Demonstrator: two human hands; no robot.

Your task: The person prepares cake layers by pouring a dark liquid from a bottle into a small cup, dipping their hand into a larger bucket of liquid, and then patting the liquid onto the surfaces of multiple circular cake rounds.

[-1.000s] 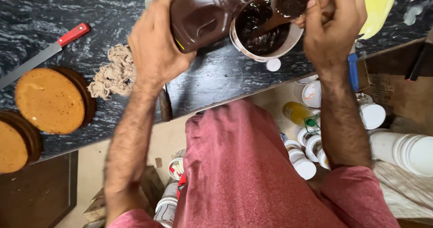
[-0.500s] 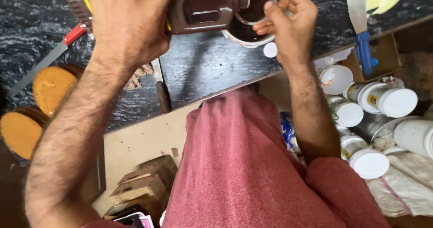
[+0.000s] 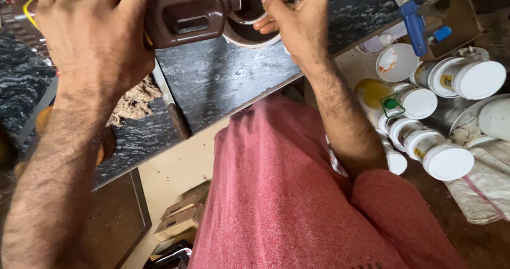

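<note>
Head view: left hand (image 3: 95,40) wraps fully around a glossy dark-brown plastic jar (image 3: 186,14), tipped sideways, mouth over a round white bowl (image 3: 249,35) on the black marbled stone counter (image 3: 223,83). Right hand (image 3: 297,19) has its fingers curled at the bowl rim; what it grips I cannot tell. Bowl sits near the counter edge, bare stone in front.

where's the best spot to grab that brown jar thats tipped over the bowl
Around its broad body, from the closed end, as the left hand does: the brown jar lies on its side, its mouth at the bowl, where the right hand works.
</note>
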